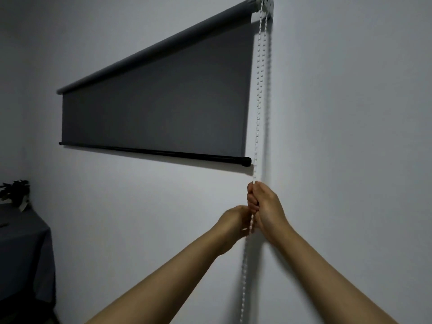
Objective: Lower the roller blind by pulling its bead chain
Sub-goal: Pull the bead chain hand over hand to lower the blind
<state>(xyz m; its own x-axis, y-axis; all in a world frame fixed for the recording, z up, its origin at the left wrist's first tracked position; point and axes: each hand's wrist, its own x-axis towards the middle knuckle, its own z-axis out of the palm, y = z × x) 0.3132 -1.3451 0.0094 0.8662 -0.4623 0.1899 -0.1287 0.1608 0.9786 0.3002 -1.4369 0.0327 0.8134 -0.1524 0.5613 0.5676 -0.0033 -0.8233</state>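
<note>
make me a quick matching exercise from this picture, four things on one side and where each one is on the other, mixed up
Things:
1. right hand
2. left hand
3. bottom bar of the blind
4. potted plant

Places:
A. on the dark-covered table at the far left
B. closed on the bead chain, just below the blind's right corner
C. across the blind's lower edge, above both hands
D. blurred, lower on the chain, just under the other hand

Pairs: 1-B, 2-D, 3-C, 4-A
</note>
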